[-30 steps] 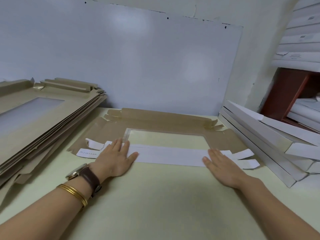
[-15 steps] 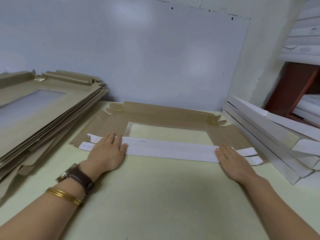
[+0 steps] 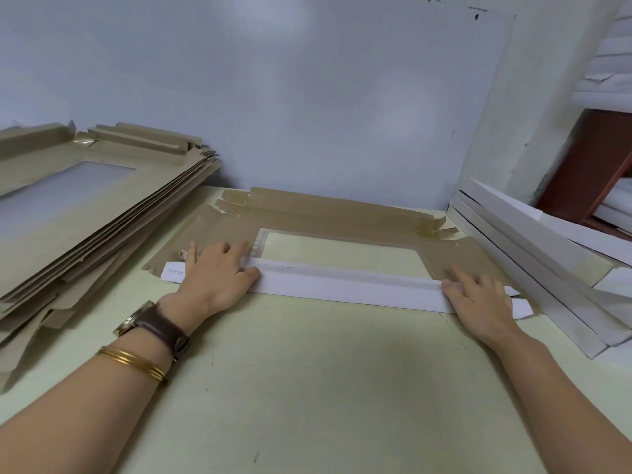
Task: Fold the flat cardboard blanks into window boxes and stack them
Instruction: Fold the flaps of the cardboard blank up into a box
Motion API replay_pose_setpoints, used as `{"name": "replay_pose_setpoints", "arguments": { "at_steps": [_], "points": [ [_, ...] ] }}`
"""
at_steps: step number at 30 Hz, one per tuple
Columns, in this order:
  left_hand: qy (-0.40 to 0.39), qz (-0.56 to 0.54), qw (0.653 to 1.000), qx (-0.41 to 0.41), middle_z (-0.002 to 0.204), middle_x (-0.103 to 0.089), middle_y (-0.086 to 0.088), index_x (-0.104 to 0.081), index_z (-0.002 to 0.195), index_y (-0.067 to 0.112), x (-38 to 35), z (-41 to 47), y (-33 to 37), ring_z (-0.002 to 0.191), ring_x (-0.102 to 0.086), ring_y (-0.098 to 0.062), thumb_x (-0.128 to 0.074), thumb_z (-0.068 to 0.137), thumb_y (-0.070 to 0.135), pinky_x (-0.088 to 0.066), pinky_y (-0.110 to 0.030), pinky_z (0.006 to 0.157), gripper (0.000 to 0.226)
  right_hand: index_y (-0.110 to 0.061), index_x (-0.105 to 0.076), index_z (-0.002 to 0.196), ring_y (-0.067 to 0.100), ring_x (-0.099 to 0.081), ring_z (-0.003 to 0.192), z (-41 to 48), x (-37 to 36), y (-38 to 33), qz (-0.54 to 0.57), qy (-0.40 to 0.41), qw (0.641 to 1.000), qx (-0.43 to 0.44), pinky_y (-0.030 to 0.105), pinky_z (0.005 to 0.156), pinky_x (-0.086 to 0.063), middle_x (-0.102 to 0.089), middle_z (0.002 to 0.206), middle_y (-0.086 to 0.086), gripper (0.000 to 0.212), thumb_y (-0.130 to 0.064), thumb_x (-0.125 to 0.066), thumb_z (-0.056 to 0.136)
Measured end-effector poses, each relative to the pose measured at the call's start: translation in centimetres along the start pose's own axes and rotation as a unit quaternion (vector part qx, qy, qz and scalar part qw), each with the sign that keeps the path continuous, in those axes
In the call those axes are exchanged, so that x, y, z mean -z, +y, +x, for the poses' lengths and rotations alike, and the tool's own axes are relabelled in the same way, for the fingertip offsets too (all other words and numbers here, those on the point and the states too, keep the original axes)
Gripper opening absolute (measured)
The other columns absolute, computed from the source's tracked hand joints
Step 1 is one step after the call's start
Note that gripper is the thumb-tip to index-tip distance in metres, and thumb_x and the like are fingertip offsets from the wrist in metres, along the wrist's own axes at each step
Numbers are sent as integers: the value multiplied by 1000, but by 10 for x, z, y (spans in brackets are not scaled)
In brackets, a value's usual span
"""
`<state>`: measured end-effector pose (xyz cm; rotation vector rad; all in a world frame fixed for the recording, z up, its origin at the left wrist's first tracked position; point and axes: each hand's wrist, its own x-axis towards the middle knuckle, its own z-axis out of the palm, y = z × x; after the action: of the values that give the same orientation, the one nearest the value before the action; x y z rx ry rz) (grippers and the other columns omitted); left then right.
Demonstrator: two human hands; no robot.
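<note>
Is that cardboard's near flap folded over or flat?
Folded over: the flap shows white atop the brown blank, left hand and right hand pressing it.

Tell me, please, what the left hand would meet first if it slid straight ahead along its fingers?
Probably the left hand would first cross the brown blank it presses on, then meet the far flap; depth is unclear.

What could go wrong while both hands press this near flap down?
The left hand and right hand press only the ends of the white flap, so its middle may crease crooked. Pushing further could buckle the clear window behind it. The right hand works close to the folded boxes and might nudge them.
</note>
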<state>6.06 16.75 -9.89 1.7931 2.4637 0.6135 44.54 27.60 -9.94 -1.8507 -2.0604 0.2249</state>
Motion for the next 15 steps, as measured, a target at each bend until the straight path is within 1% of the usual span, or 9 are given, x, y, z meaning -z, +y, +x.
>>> {"name": "replay_pose_setpoints", "arguments": {
  "at_steps": [2, 4, 5, 7, 9, 10, 12, 15],
  "points": [
    [26, -19, 999, -5, 120, -49, -5, -43, 139, 28, 2, -1, 1, 128, -36, -22, -31, 96, 48, 3, -46, 116, 48, -30, -47, 136, 27, -28, 127, 1, 1, 0, 6, 10, 1000, 0, 41, 107, -20, -42, 127, 12, 41, -43, -33, 99],
    [64, -31, 997, -11, 107, -46, -2, -52, 131, 25, 5, -3, 2, 121, -39, -23, -25, 94, 53, -5, -43, 115, 54, -28, -55, 124, 26, -28, 123, 0, 2, 0, 21, 22, 1000, -3, 41, 107, -20, -40, 119, 8, 36, -44, -34, 99],
    [83, -39, 996, -12, 103, -44, -1, -56, 127, 24, 6, -4, 3, 117, -40, -24, -25, 93, 53, -10, -42, 114, 55, -28, -58, 119, 25, -27, 122, -1, 3, 0, 27, 30, 999, -4, 41, 107, -19, -39, 117, 6, 35, -44, -34, 100],
    [111, -55, 992, -16, 99, -42, -2, -63, 116, 20, 10, -5, 4, 109, -42, -24, -31, 96, 49, -20, -39, 105, 47, -26, -62, 113, 24, -26, 123, -1, 4, 0, 33, 47, 998, -2, 41, 108, -19, -39, 118, 6, 35, -44, -34, 100],
    [134, -61, 989, -23, 96, -41, -3, -64, 105, 16, 13, -6, 6, 102, -42, -24, -40, 97, 42, -28, -39, 97, 37, -23, -62, 108, 23, -26, 126, -2, 6, -1, 40, 64, 997, 1, 42, 108, -18, -43, 126, 9, 35, -44, -35, 100],
    [145, -59, 987, -26, 96, -40, -3, -63, 101, 15, 15, -6, 6, 99, -41, -24, -44, 96, 40, -31, -40, 94, 32, -21, -61, 106, 23, -27, 127, -2, 8, -2, 42, 72, 997, 3, 42, 108, -17, -45, 127, 9, 35, -44, -35, 100],
    [163, -52, 985, -30, 96, -40, -4, -61, 94, 13, 19, -9, 9, 96, -40, -24, -48, 94, 39, -35, -41, 92, 29, -18, -57, 97, 25, -34, 122, -3, 12, -2, 40, 99, 994, 14, 43, 104, -19, -52, 117, 7, 41, -50, -32, 97],
    [159, -35, 986, -37, 94, -43, -4, -57, 88, 12, 25, -13, 10, 94, -41, -26, -46, 93, 42, -36, -41, 86, 33, -15, -51, 85, 24, -45, 101, -6, 18, -3, 52, 153, 986, 30, 37, 97, -18, -56, 97, 2, 48, -56, -26, 86]
  ]
}}
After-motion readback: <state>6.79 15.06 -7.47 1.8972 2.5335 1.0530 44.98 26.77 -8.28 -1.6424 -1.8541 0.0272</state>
